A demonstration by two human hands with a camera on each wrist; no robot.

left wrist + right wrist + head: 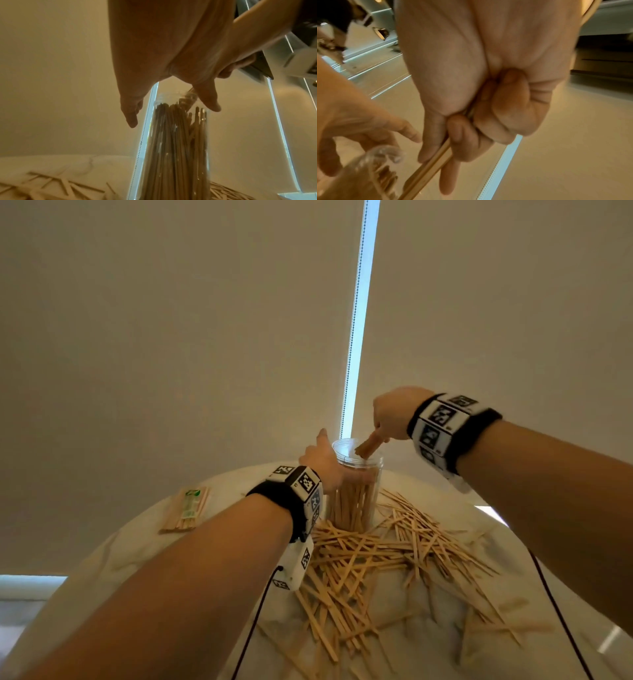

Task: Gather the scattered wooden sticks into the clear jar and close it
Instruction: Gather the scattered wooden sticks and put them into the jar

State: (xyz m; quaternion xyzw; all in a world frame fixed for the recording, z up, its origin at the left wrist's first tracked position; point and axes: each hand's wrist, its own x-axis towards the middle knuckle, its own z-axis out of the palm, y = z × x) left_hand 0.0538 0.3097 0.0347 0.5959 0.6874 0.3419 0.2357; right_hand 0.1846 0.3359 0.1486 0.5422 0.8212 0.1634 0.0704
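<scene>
The clear jar [356, 484] stands upright on the surface [462, 645], its mouth open, and it serves as the landmark here. The left hand [322, 462] is set against the jar's left side near the rim, fingers spread and fairly straight in the left wrist view, seemingly to steady the jar while it is fed. Whether they press the wall or only hover beside it, I cannot tell.

Above and to the right of the jar's mouth, the right hand [392, 414] has its fingers curled round a small bundle of sticks [366, 447]. The bundle's long axis slants, upper end in the fist, lower end pointing down and left into the mouth. That slant looks chosen so the sticks can slide in alongside those already inside.

The sticks in the jar [178, 148] stand nearly vertical, packed close, tops just under the rim.

In front of the jar and to its right, the loose sticks [376, 559] lie flat on the surface, crossing every way. To the jar's left, apart from it, lies a wrapped pack of sticks [186, 510]. No lid is in view.
</scene>
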